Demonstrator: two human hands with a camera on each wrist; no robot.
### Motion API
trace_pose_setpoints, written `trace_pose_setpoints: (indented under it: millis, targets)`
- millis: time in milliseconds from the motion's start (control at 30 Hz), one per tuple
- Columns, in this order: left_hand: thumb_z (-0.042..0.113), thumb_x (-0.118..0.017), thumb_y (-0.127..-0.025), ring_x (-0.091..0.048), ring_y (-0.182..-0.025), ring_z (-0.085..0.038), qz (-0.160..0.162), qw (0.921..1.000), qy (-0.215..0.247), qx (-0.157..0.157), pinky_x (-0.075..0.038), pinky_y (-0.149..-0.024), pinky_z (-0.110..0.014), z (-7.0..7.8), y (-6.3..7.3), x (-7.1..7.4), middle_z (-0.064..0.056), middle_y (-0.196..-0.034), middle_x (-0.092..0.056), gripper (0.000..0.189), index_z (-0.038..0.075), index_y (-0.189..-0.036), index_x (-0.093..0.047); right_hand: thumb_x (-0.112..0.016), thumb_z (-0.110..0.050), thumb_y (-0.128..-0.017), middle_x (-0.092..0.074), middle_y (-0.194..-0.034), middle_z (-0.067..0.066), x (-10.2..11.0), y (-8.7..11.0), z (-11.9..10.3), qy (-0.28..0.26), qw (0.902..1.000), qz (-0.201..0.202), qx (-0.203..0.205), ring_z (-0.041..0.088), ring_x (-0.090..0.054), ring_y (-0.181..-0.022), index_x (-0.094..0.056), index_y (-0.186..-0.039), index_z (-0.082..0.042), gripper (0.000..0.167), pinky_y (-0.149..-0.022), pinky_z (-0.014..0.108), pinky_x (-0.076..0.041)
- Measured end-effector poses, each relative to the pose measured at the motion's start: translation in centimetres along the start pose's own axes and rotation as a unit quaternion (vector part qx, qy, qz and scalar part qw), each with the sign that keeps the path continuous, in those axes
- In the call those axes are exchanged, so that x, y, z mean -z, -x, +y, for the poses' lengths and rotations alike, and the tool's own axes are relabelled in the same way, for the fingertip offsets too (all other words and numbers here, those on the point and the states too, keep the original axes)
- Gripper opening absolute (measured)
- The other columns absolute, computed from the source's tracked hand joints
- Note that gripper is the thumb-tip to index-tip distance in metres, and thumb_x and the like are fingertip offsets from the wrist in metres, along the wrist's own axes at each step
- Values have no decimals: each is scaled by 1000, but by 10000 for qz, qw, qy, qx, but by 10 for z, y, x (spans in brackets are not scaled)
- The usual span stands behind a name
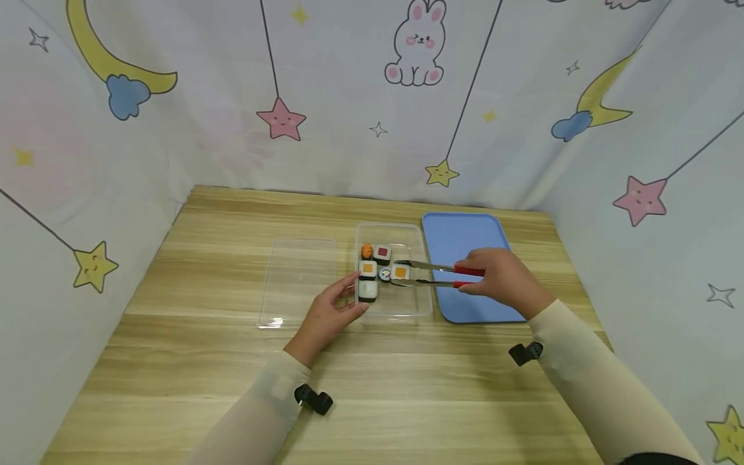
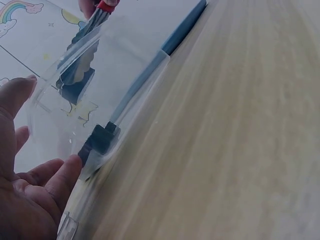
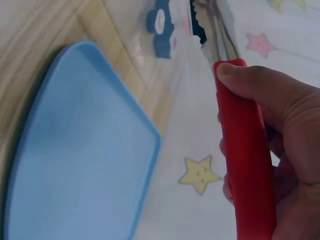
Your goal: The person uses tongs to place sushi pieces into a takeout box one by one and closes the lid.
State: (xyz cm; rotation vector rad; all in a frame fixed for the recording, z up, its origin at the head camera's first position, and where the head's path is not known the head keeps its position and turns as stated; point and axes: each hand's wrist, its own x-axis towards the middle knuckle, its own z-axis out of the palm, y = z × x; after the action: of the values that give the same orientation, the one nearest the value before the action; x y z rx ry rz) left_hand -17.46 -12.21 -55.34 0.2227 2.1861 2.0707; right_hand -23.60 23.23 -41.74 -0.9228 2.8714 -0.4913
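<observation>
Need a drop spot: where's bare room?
Free: table between left sleeve and right sleeve, nearside of the clear box; table left of clear lid; far end of blue tray, past right grip. Crowded: box's left half, with sushi pieces and left grip at its edge; tongs cross the box's right wall.

The food tongs [image 1: 433, 266] have shiny metal arms and smooth red handles [image 3: 247, 155] that look like plastic. The container [image 1: 411, 303] and flat lid [image 1: 299, 278] are clear, glossy plastic. The blue tray [image 1: 465, 236] looks like smooth, matt plastic, the tabletop [image 1: 395, 394] like grained wood. Both sleeves [image 1: 604, 381] and the printed curtain [image 1: 337, 58] are matt cloth.
</observation>
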Motion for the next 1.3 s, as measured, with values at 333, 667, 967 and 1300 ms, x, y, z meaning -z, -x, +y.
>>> trace_pose_setpoints:
  millis: [333,667,967,1300]
  targets:
    - [17,-82,-92,-50,-140,-35,-79,9999,-53,-92,-53,-107,-44,0,0,-1,-13,-159,-45,72,15,-156,-49,-91,-18,-78,-70,-91,-5,1,-35,-24,832,9936,-636,424,18,-65,-82,-82,-106,-13,30,-74,39,-60]
    - [17,-82,-92,-51,-140,-35,-74,9998,-84,-158,-54,-106,-43,2,0,-2,-13,-159,-45,72,16,-155,-50,-90,-16,-76,-68,-84,-7,1,-47,-36,1143,9888,-883,371,16,-63,-78,-82,-96,-16,22,-73,38,-59]
    - [16,-83,-91,-51,-140,-36,-63,9998,-70,-157,-54,-105,-42,3,1,-1,-13,-159,-45,72,15,-156,-50,-92,-20,-76,-69,-92,-5,4,-41,-31,917,9929,-713,251,18,-63,-83,-81,-109,-14,36,-75,41,-59]
    - [14,-81,-92,-50,-141,-36,-22,10000,-49,-52,-53,-108,-45,1,1,0,-12,-160,-44,70,15,-155,-50,-83,-45,-89,-66,-125,20,4,21,34,-948,9682,1015,-2082,37,-64,-103,-66,-136,-3,65,-75,44,-61]
